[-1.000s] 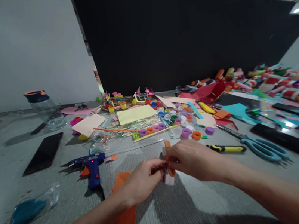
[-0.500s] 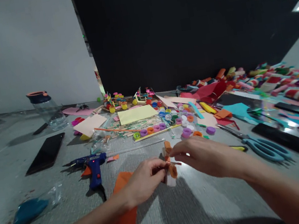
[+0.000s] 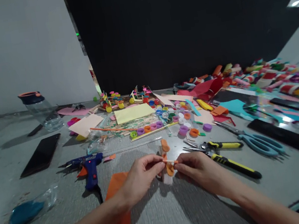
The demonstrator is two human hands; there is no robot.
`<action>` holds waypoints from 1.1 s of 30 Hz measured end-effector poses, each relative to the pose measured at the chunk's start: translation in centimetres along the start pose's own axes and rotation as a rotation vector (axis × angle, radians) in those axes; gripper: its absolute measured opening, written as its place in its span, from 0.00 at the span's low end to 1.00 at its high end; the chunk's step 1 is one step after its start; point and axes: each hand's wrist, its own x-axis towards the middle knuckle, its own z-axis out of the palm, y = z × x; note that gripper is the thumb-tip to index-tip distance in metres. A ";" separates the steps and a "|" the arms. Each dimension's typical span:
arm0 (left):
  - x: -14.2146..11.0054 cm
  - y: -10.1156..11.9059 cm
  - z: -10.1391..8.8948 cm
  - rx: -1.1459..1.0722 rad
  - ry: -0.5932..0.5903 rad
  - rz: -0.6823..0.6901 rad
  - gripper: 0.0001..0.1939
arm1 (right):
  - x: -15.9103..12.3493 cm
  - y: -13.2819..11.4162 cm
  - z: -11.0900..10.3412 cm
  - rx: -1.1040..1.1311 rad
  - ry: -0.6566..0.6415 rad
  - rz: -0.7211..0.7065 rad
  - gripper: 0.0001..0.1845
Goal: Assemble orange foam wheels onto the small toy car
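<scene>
Over the middle of the table, my left hand [image 3: 145,177] pinches one end of a thin pale stick [image 3: 171,161] with orange at its ends. My right hand [image 3: 198,166] is closed on the other end, fingertips and thumb together. Right at the stick is a small craft piece with an orange bottle cap [image 3: 170,169], another orange rounded part [image 3: 165,145] and a whitish base [image 3: 167,179]. My fingers cover part of it, so I cannot tell whether the stick is joined to it. Just right of my right hand lie yellow-and-black pliers [image 3: 233,165].
A blue glue gun [image 3: 91,170] and an orange sheet [image 3: 115,212] lie on the left, near a phone [image 3: 41,153] and a water bottle [image 3: 42,115]. Blue-handled scissors [image 3: 261,143] lie right. Bottle caps [image 3: 153,127], sticks and coloured paper [image 3: 134,113] spread behind.
My right hand has come down and inward, from above the craft piece to the stick's right end. The pliers it was covering now show. The view has shifted slightly right.
</scene>
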 end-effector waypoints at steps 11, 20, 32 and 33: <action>-0.3 0.8 0.3 -0.046 -0.017 -0.033 0.10 | 0.3 -0.1 0.7 0.220 0.010 -0.037 0.18; -0.4 0.4 0.9 -0.051 -0.008 0.005 0.12 | 0.4 -0.9 0.5 -0.148 0.161 -0.177 0.16; -0.5 1.1 1.4 -0.157 0.015 -0.117 0.10 | 0.3 -0.8 0.8 -0.170 0.169 -0.214 0.16; -0.5 1.2 1.4 -0.161 0.018 -0.126 0.10 | 0.4 -0.8 0.8 -0.166 0.170 -0.218 0.16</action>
